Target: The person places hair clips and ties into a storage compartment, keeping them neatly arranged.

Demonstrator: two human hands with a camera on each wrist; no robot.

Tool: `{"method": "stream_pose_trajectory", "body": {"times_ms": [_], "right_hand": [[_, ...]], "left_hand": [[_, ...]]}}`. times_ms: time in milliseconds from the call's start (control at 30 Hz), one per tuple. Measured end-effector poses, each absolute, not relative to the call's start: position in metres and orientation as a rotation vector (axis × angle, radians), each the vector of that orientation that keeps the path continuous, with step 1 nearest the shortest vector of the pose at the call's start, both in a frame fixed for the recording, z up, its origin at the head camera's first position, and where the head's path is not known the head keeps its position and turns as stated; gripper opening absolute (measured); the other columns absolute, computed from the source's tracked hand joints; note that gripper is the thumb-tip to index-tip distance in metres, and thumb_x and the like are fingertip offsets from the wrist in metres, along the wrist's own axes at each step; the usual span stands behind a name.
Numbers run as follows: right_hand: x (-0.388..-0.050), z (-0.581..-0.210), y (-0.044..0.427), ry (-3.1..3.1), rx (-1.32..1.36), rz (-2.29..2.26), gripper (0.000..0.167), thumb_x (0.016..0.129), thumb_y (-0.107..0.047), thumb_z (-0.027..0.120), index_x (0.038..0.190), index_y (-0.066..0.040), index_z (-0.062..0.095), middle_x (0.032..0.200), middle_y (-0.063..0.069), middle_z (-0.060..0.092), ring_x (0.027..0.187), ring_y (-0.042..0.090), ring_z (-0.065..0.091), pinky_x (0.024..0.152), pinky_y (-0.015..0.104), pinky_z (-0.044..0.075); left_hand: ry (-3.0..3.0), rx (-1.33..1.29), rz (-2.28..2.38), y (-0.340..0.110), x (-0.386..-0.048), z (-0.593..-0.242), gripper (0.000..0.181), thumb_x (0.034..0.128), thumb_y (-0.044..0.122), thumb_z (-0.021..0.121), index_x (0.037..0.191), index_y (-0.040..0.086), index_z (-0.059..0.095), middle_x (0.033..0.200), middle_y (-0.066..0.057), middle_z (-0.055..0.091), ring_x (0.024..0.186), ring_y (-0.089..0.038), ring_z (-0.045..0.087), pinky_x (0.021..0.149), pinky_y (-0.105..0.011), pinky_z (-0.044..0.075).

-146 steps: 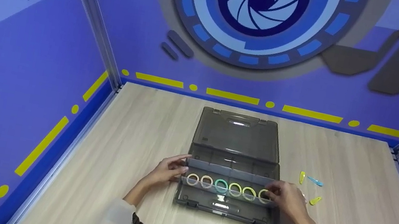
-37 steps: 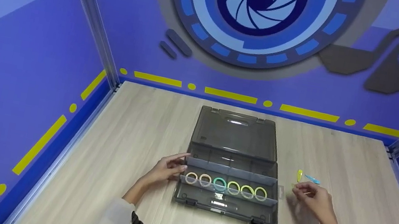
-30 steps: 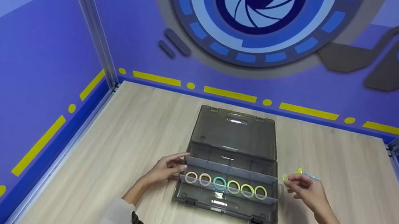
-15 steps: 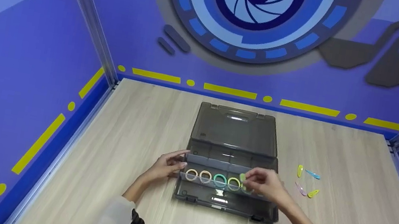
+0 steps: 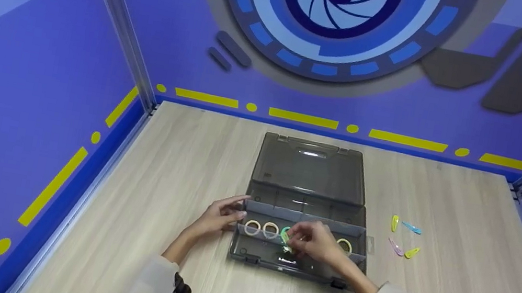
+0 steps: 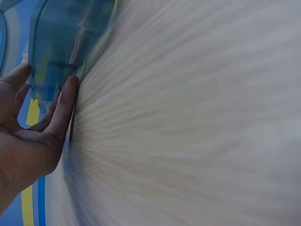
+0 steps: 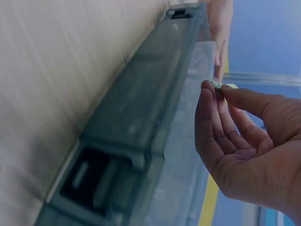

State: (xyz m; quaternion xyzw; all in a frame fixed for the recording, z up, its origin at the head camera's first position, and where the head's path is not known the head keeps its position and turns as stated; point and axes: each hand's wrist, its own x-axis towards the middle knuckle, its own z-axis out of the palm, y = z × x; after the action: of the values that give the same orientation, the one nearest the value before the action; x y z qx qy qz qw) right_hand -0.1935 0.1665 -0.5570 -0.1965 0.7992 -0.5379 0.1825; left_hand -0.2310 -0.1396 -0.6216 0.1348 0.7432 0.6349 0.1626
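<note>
In the head view, a smoky grey lidded box (image 5: 310, 170) lies open on the table. Its middle row holds several rings that look like hair ties, including a peach one (image 5: 252, 228) and a yellow one (image 5: 344, 246). My right hand (image 5: 316, 242) is over this row and covers some of them. Between thumb and fingertips it pinches a small green hair clip (image 5: 284, 235), which shows as a pale green sliver in the right wrist view. My left hand (image 5: 216, 218) touches the box's left side, fingers fairly straight against the wall (image 6: 70, 52) and thumb near the rim.
To the right of the box lie a yellow clip (image 5: 394, 223), a blue clip (image 5: 411, 228), a pink clip (image 5: 395, 247) and another yellow clip (image 5: 412, 253). A small clear piece (image 5: 370, 245) sits by the box's right side. Patterned blue walls (image 5: 152, 33) surround the table.
Leaving the rightmost ring, my right hand went to the clips on the table, took up the green one and carried it left over the box. My left hand has stayed at the box's side.
</note>
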Motion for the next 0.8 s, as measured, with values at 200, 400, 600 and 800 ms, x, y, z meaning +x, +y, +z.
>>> {"method": "stream_pose_trajectory", "body": {"times_ms": [200,400,600,800], "right_hand": [[-0.191,-0.559,0.155,2.248,-0.549,-1.524,0.012,0.088,0.007,0.07,0.099,0.011,0.07,0.085,0.029,0.073,0.069,0.04,0.073,0.061,0.044,0.062],[-0.194,-0.556,0.151,2.268,-0.54,-1.517,0.012,0.089,0.004,0.073,0.099,0.009,0.071,0.086,0.027,0.073,0.068,0.033,0.073,0.063,0.053,0.06],[-0.216,-0.545,0.153,2.308,-0.491,-1.512,0.013,0.09,0.003,0.071,0.102,0.01,0.07,0.088,0.026,0.073,0.068,0.018,0.07,0.061,0.034,0.062],[-0.244,-0.537,0.152,2.393,-0.453,-1.538,0.013,0.091,0.003,0.069,0.102,0.009,0.071,0.088,0.025,0.074,0.069,0.018,0.069,0.063,0.036,0.062]], "left_hand": [[2.14,0.395,1.795,-0.14,-0.231,-0.623,0.052,0.103,0.017,0.062,0.152,0.006,0.047,0.133,-0.027,0.055,0.097,-0.01,0.058,0.076,-0.023,0.053],[2.155,0.392,1.779,-0.139,-0.231,-0.62,0.052,0.1029,0.018,0.063,0.152,0.01,0.048,0.135,-0.026,0.057,0.1,-0.011,0.06,0.076,-0.022,0.053],[2.14,0.406,1.809,-0.139,-0.232,-0.62,0.052,0.1025,0.015,0.063,0.152,0.005,0.047,0.131,-0.029,0.056,0.095,-0.011,0.059,0.074,-0.021,0.052],[2.148,0.409,1.802,-0.139,-0.232,-0.623,0.053,0.102,0.013,0.063,0.151,0.004,0.047,0.131,-0.03,0.058,0.097,-0.013,0.061,0.077,-0.02,0.053]]}}
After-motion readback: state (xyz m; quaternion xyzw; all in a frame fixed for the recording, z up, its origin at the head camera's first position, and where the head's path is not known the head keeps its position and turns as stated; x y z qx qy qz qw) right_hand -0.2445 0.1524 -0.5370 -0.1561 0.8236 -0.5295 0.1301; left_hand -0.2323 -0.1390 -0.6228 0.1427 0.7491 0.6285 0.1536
